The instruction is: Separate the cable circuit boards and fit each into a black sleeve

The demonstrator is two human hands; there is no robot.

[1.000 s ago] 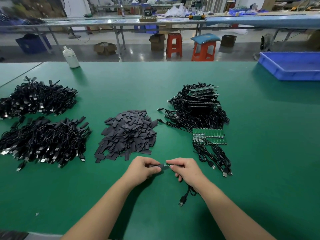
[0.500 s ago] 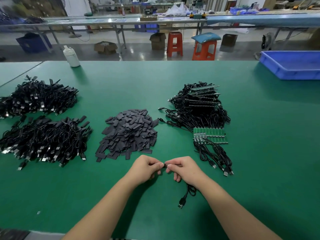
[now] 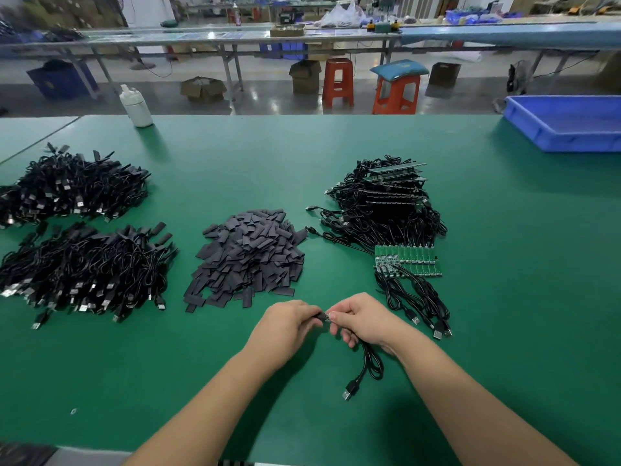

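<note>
Two hands meet: left hand (image 3: pixel 291 326) pinching the black sleeve (image 3: pixel 322 317), right hand (image 3: pixel 364 319) pinching the board, which could jam if skewed.

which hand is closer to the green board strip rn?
Right. The right hand sits just below-left of the green board strip; the left hand is farther left, under the sleeve pile.

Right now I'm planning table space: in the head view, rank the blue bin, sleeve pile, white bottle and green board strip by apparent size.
1. Sleeve pile and blue bin: similar; the bin is cropped and farther.
2. Green board strip.
3. White bottle, farther away, so unsure.
</note>
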